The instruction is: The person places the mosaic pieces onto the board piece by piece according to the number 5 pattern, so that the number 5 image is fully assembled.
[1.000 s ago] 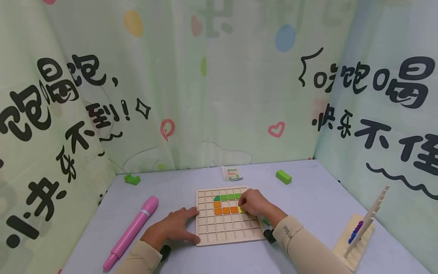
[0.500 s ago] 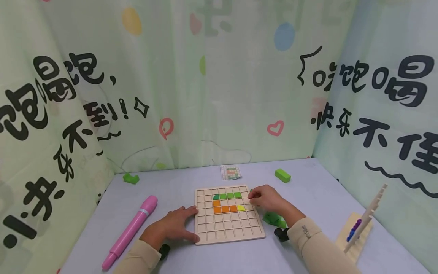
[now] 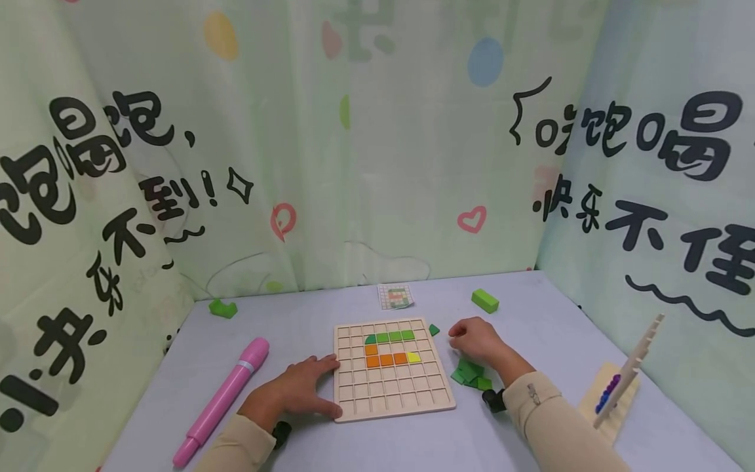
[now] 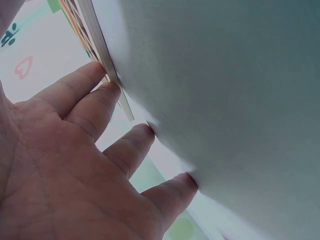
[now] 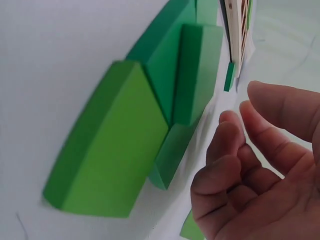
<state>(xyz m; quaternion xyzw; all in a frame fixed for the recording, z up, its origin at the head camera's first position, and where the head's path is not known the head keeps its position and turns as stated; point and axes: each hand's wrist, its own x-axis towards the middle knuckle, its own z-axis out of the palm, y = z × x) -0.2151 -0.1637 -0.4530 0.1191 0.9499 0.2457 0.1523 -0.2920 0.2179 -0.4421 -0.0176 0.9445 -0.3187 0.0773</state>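
The left hand (image 3: pixel 297 392) lies flat on the table (image 3: pixel 531 328) with its fingers spread and straight, fingertips (image 4: pixel 111 89) touching the left edge of the wooden grid board (image 3: pixel 393 400). It grips nothing. The right hand (image 3: pixel 476 339) hovers at about 3 o'clock from the board, just beside its right edge, the fingers loosely curled and the thumb apart from them; the right wrist view shows the hollow of the hand empty.

Directly below that hand, toward 5 o'clock from it, sits a small heap of green tiles (image 3: pixel 470 375), some overlapping. In the right wrist view these tiles (image 5: pixel 150 125) fill the frame, stacked against each other. One dark green tile (image 3: pixel 434 330) lies alone at the board's upper right corner, at about 9 o'clock from the right hand.

On the board, a row of green tiles (image 3: pixel 390 337) sits above a row of orange tiles (image 3: pixel 385 359), with one orange tile between the rows at the left and a yellow tile (image 3: pixel 414 357) ending the orange row on the right.

Farther out, a pattern card (image 3: pixel 395 296) lies at 12 o'clock from the board, a green block (image 3: pixel 485 301) at 1 o'clock, a small green piece (image 3: pixel 222 308) at 10 o'clock, a pink marker (image 3: pixel 223 400) at 8 o'clock and a wooden rack (image 3: pixel 622 387) with blue beads at 4 o'clock.
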